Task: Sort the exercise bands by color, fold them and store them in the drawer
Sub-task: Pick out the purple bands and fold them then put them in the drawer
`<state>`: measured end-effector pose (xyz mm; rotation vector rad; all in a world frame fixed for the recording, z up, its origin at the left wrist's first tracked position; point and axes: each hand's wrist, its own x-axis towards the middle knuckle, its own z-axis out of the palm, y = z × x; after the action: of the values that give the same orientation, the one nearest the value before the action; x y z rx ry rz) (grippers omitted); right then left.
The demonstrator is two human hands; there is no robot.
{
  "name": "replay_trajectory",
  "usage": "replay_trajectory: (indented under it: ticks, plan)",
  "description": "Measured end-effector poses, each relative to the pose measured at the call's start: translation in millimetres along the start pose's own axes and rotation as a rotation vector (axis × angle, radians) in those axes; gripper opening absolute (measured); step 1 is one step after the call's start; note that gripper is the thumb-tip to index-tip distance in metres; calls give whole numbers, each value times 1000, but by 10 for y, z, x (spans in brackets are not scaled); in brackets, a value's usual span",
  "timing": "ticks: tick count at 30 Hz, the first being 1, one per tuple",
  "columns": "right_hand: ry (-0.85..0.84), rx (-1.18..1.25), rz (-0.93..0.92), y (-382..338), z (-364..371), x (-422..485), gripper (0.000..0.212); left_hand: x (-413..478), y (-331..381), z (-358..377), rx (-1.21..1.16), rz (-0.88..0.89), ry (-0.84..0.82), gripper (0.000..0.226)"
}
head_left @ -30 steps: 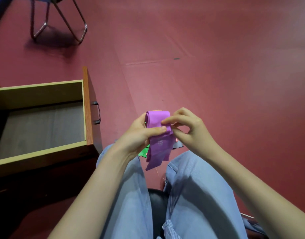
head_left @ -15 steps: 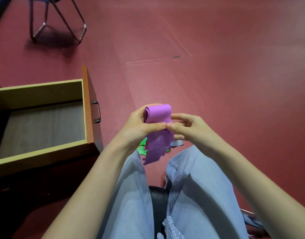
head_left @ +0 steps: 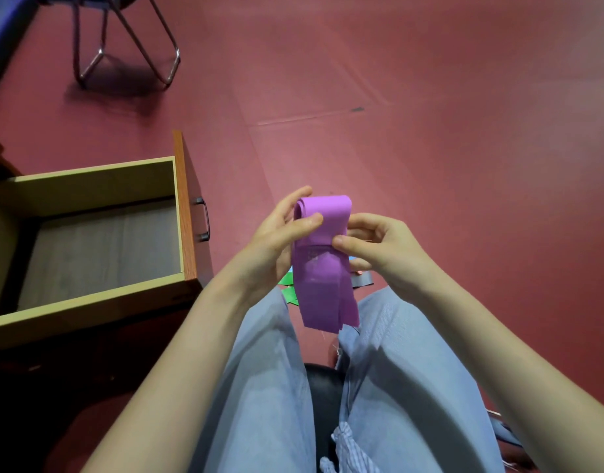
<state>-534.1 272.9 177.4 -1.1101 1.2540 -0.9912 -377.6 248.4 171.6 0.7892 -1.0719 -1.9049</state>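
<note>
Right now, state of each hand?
Left hand: closed on the purple band, thumb on its folded top.
Right hand: closed, pinching the same band mid-length.

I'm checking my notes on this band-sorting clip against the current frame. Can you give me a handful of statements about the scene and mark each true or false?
1. Both hands hold the purple band. True: the left hand and right hand pinch the purple band, whose top is folded over.
2. The drawer is shut. False: the drawer is pulled open.
3. Folded bands already lie in the drawer. False: the visible drawer floor is bare.
4. A green band shows behind the purple one. True: the green band peeks out near the left knee.
5. The person is standing. False: they sit, both legs in light blue trousers in view.
</note>
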Motion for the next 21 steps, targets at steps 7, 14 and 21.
replay_trajectory:
  ticks: [7,14,21]
  plan:
    - [168,-45,-198,-69,-17,59,22,-72,-318,-77,202,-179,65,40]
    - [320,-30,-268,40,137,72,19,-28,-377,91,314,-29,216,27]
    - [226,-151,-342,81,118,68,26,-62,-409,99,298,42,365,23]
